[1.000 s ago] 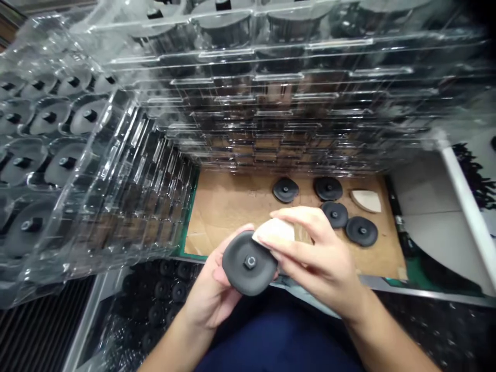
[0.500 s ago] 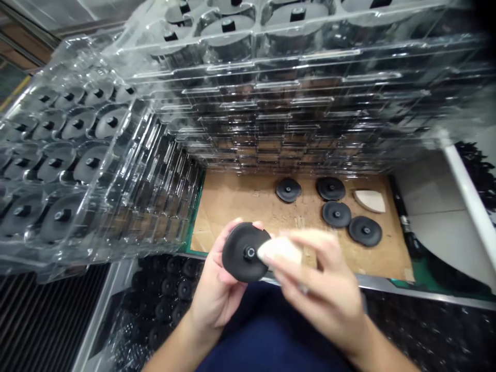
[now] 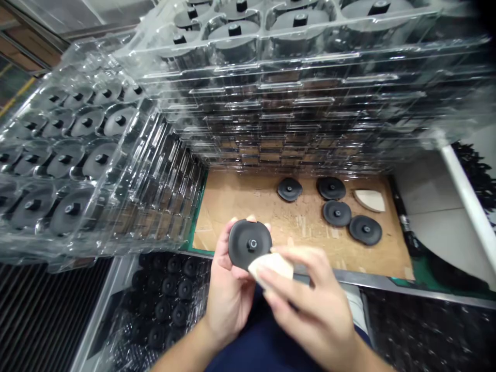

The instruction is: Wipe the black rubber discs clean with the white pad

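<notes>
My left hand (image 3: 231, 289) is closed around the edge of a black rounded disc (image 3: 248, 240) with a short hollow stub at its centre. The stub faces up towards me. My right hand (image 3: 310, 294) pinches a cream, wedge-shaped pad (image 3: 276, 266) between thumb and fingers. The pad lies against the lower right edge of the disc and covers part of it. Beyond my hands, several like discs (image 3: 337, 213) rest on a brown cardboard sheet (image 3: 232, 196). A second cream wedge pad (image 3: 370, 200) lies to the right of them.
Tall stacks of clear plastic trays (image 3: 271, 103) filled with black discs stand at the back. More such trays (image 3: 70, 160) rise on the left. Below the bench edge is another tray of black parts (image 3: 166, 294). A white-edged grey panel (image 3: 434, 201) borders the right side.
The pad in my right hand has moved down and left, from the disc's right side to its lower edge. My left hand has turned the disc slightly and shifted it right.
</notes>
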`<state>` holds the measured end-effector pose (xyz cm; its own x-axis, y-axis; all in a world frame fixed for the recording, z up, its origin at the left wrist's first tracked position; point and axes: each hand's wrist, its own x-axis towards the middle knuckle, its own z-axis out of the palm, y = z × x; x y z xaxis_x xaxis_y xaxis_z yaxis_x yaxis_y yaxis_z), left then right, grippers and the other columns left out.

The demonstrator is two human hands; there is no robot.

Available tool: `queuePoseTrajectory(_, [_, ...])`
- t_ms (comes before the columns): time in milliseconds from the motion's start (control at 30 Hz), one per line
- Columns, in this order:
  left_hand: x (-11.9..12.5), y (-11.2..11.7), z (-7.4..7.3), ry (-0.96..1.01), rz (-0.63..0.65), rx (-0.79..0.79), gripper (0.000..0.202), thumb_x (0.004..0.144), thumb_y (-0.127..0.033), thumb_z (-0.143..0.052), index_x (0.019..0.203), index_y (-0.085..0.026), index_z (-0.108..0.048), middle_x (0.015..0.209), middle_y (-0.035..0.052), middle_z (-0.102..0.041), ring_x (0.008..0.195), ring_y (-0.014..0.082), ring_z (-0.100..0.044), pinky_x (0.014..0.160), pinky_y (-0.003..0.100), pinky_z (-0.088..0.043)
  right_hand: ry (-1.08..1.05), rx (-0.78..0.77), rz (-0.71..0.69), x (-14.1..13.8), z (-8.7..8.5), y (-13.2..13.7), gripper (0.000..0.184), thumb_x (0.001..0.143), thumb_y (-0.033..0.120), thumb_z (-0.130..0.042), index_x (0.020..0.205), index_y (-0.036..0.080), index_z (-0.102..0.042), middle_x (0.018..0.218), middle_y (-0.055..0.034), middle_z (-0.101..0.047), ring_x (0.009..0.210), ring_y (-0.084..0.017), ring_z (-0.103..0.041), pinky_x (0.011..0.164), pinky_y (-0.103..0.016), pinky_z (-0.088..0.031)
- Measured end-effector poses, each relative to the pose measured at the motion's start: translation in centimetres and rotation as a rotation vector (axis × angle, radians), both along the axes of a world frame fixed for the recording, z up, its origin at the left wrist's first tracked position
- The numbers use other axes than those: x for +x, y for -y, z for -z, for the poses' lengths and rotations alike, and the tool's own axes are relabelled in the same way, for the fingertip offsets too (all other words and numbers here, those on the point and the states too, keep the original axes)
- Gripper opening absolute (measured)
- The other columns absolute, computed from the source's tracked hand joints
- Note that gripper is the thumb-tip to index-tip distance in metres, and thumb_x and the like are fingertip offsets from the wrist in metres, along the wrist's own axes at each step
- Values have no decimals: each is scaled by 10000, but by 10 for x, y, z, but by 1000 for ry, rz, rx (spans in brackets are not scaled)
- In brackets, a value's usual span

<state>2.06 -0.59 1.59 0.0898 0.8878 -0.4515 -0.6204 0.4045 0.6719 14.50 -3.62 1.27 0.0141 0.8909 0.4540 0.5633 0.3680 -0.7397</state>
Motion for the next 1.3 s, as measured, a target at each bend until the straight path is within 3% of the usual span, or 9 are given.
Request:
queuePoseTrajectory(200, [-4, -1, 4, -54, -14, -8, 508, 648, -189, -773, 1099, -351, -601, 1182, -12, -651, 1107, 231, -604, 882, 292, -520, -77, -37, 17, -4, 4, -2, 292, 828, 142, -589, 1078, 244, -700, 1018, -80, -631, 934, -194, -567, 798, -352, -505])
queuePoseTrajectory(333, [-7, -1, 9, -33, -40, -55, 520, 696, -267, -749, 1184, -297, -571, 1223, 30, -626, 1122, 231, -591, 963, 335, -481, -516, -435, 89, 6, 33, -12, 199, 817, 288, -626, 985, 290, -734, 1003, -32, -680, 961, -189, -601, 875, -345, -485])
queuePoseTrajectory(433, [-8, -1, 10, -21, -46, -108, 521, 702, -277, -748, 1192, -258, -572, 1231, 54, -620, 1141, 245, -581, 1024, 380, -434, -718, -663, 152, 10, 60, -4, 358, 897, 445, -472, 944, 204, -733, 787, -44, -690, 697, -170, -637, 644, -310, -542])
queuePoseTrajectory(600, [-9, -3, 11, -14, -39, -119, 525, 680, -295, -767, 1168, -222, -588, 1191, 71, -641, 1152, 251, -575, 1055, 389, -399, -782, -809, 177, 8, 79, 25, 388, 853, 475, -535, 859, 124, -702, 481, 17, -551, 327, -88, -420, 276, -192, -292])
queuePoseTrajectory(800, [-6, 0, 14, -12, 60, -103, 546, 655, -285, -782, 1165, -233, -593, 1182, 68, -651, 1098, 233, -599, 963, 339, -474, -718, -576, 256, 15, 26, -3, 239, 820, 373, -623, 1008, 226, -649, 942, -33, -685, 810, -164, -636, 664, -253, -521])
queuePoseTrajectory(967, [-10, 5, 17, 30, 216, -129, 505, 713, -250, -731, 1195, -253, -581, 1140, 55, -675, 1026, 191, -633, 860, 251, -517, -228, -193, -164, -4, -27, -20, 232, 884, 120, -485, 1077, 163, -605, 977, -63, -657, 906, -150, -604, 818, -271, -502])
queuePoseTrajectory(1067, [-13, 4, 18, -3, 182, -154, 499, 664, -186, -763, 1136, -260, -619, 1061, 22, -705, 925, 146, -662, 768, 176, -525, -117, -362, -325, -7, -32, -23, 187, 888, 96, -487, 979, 158, -638, 890, -29, -651, 809, -111, -605, 754, -209, -494])
queuePoseTrajectory(1200, [-13, 0, 11, 43, 257, -143, 368, 653, -227, -776, 1009, -249, -682, 879, -4, -725, 887, 152, -673, 823, 212, -524, -153, -147, -138, -6, -29, -20, 245, 902, 111, -442, 1072, 89, -617, 916, -88, -647, 837, -151, -599, 788, -269, -498])
queuePoseTrajectory(1300, [-14, -2, 6, 49, 262, -119, 449, 608, -185, -804, 1022, -305, -675, 1013, -19, -715, 930, 169, -672, 875, 262, -520, -228, -194, -252, -3, -31, -14, 238, 882, 80, -467, 1060, 106, -623, 898, -66, -653, 801, -124, -602, 753, -224, -507])
